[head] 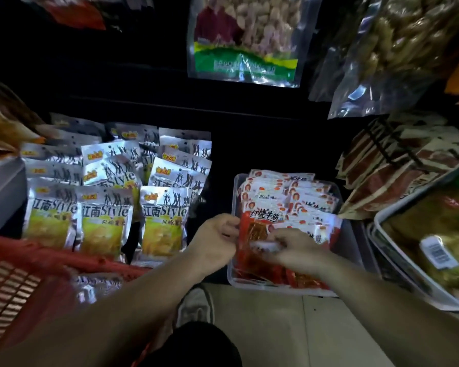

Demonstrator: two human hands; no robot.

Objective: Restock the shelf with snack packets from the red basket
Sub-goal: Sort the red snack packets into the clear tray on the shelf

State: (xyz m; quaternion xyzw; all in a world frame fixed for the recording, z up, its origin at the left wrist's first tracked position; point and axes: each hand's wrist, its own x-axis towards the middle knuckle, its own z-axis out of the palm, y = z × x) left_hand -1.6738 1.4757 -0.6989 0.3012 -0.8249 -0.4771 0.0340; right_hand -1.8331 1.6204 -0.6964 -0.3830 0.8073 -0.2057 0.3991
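The left hand's [214, 241] fingertips [232, 227] were curled against the thumb, pinching the left edge of the front red packet [257, 229]. The right hand's [297, 251] fingers [272, 242] were bent over the same packet's lower face and seemed to grasp it there, though blur hid the exact grip. The packet stood nearly upright between the two hands, at the near end of a row of matching red packets [302, 205] ranked behind it. All of them sat in a clear tray [231, 271] on the shelf, directly under and beyond the fingers. Left of the left hand, well apart from the tray, stood rows of silver packets [104, 215]. Nearer the person on that side was the red basket [13, 276], with what looked like one silver packet [96, 284] lying in it, too blurred to be sure. Above the hands hung clear bags [244, 41] of dry goods. By my reading, the step in hand was seating and squaring a red packet at the front of the tray. The next move would call for letting go without tipping the row, then reaching left and back to the basket for another packet, matched to its own kind on the shelf.
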